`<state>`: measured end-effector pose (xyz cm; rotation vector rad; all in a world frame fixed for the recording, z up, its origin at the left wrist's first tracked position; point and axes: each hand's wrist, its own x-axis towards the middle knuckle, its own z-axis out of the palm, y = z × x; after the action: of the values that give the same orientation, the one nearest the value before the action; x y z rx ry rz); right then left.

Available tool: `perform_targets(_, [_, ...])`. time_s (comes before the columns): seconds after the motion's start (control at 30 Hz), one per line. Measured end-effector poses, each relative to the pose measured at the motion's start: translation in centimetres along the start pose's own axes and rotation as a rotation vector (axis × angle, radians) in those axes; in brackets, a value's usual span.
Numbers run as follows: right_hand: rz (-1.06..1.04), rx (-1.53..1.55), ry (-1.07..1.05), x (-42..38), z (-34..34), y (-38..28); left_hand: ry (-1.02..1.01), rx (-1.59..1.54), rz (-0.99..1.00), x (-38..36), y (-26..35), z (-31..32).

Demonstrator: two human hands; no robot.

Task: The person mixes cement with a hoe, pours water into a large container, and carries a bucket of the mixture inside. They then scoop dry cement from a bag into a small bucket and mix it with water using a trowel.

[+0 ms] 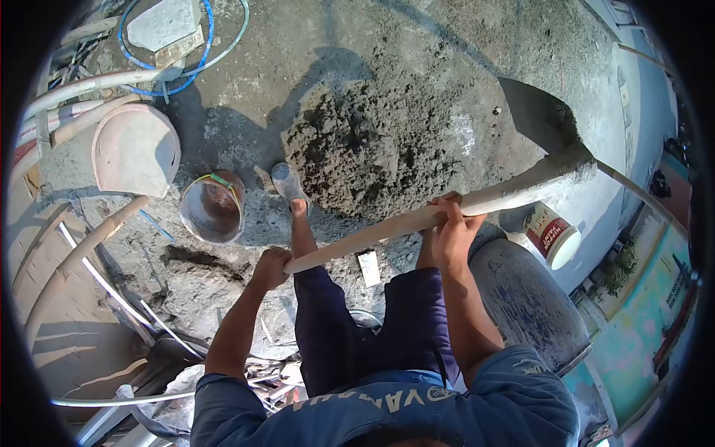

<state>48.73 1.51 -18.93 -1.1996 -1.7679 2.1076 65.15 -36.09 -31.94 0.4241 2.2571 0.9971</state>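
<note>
A hoe (372, 237) with a thick wooden handle slants across in front of my body. My left hand (272, 269) is wrapped round the handle's lower-left end. Further up the handle, my right hand (454, 232) grips it, fingers closed. The hoe's wide metal blade (540, 119) is to the right, raised beside a heap of wet grey mortar (372, 149). Rough lumps and a darker hollow mark the heap's surface. My sandalled foot (287, 184) stands at the heap's left edge.
A bucket (214, 210) and a pale round-edged container (135, 153) stand left. A blue hose (211, 37) coils around a broken slab (165, 24). On the right are a paint bucket (553, 235) and a large grey tub (525, 298). Poles (82, 272) and debris lie lower left.
</note>
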Motion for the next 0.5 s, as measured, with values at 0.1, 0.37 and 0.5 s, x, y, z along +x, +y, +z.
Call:
perform_targets(0.1, [-0.196,-0.145,0.119,11.5,-2.7,-7.1,-0.369,-0.311,-0.080,9.4,11.0,3.8])
perform_targets(0.37, [0.304,-0.624,0.039,30.7,-13.8,2.3,-0.286,-0.588,-0.237,11.4,31.3,9.4])
perform_targets(0.5, [0.854,-0.710,-0.178,17.2,-17.8,25.4,-0.571,-0.641,-0.459,4.4,35.0,1.1])
